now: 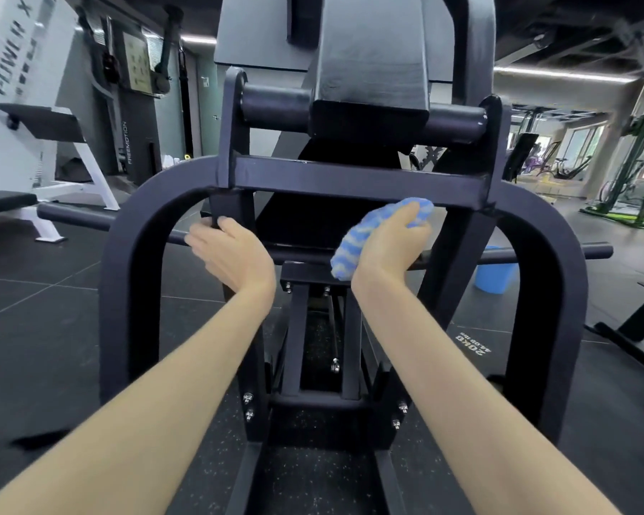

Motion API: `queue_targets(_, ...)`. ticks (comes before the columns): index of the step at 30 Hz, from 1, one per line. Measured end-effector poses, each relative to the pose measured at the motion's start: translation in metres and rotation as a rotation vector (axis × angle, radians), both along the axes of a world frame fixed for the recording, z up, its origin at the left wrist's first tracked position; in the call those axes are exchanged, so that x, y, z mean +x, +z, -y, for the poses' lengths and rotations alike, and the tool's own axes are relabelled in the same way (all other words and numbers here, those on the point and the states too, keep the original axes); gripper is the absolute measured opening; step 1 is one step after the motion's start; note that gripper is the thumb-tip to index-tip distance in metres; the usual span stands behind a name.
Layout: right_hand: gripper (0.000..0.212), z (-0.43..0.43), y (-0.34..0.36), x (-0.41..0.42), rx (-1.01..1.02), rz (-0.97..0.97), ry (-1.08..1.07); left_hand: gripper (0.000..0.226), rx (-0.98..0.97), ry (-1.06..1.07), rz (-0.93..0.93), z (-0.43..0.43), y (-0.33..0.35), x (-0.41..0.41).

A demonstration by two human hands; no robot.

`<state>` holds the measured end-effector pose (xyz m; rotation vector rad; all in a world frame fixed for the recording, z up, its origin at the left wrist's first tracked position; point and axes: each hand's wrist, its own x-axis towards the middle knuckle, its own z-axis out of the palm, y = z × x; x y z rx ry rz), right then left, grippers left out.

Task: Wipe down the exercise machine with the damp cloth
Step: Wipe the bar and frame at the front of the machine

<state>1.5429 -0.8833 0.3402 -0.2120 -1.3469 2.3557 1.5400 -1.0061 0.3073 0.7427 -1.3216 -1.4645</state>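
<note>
We have one head-worn view; it looks forward and down, close upon the exercise machine point(350, 180) frame.

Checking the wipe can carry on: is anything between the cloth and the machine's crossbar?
Nothing visible. The right hand grips the blue striped cloth right at the underside of the black crossbar; the left hand holds a post off to the side.

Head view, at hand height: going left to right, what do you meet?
White bench frame → machine's left curved arm → left hand holding a black upright → striped blue cloth → right hand gripping it under the crossbar → machine's right curved arm.
</note>
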Motion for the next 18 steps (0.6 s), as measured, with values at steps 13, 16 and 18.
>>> queue_targets(13,0.042,-0.083,-0.014,-0.055,1.479,-0.755,-0.897,0.028,-0.974,0.081,-0.210,-0.058,0.030,-0.029)
queue_targets(16,0.046,-0.125,-0.014,-0.052,1.468,-0.696,-0.970,0.033,-0.988,0.186,-0.095,-0.066,0.027,-0.036)
queue_targets(18,0.046,-0.130,-0.014,-0.053,1.467,-0.642,-0.958,0.035,-0.961,0.206,-0.074,-0.079,0.033,-0.033)
